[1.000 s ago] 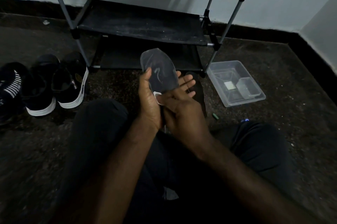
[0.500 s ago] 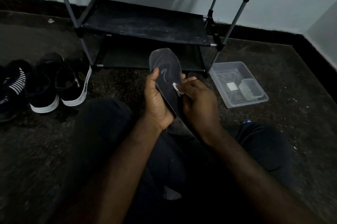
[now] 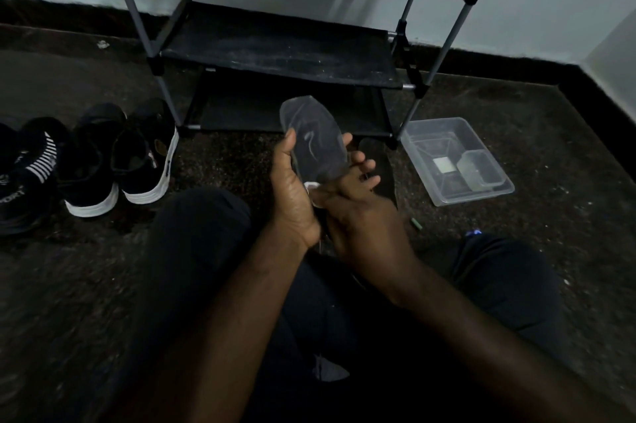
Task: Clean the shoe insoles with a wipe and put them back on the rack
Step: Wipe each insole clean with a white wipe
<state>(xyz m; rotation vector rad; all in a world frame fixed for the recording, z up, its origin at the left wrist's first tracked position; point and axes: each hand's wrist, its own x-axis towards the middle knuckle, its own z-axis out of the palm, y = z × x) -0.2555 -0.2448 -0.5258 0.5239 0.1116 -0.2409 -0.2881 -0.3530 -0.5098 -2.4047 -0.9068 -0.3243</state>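
A grey insole [image 3: 311,137] stands upright in front of me, toe end up. My left hand [image 3: 292,195] grips it from the left, thumb on its front and fingers behind. My right hand [image 3: 358,219] presses a small white wipe [image 3: 311,187] against the insole's lower part; only a corner of the wipe shows. A second, dark insole [image 3: 378,164] lies on the floor behind my hands. The black shoe rack [image 3: 282,51] stands just beyond, its shelves bare.
Black shoes with white soles [image 3: 120,157] sit in a row on the floor at left. A clear plastic tub [image 3: 457,161] holding a smaller container lies right of the rack. My dark-trousered legs fill the foreground. The wall corner is at the right.
My right hand slid the wipe down from the insole's middle to its lower part. The insole turned to show its face again.
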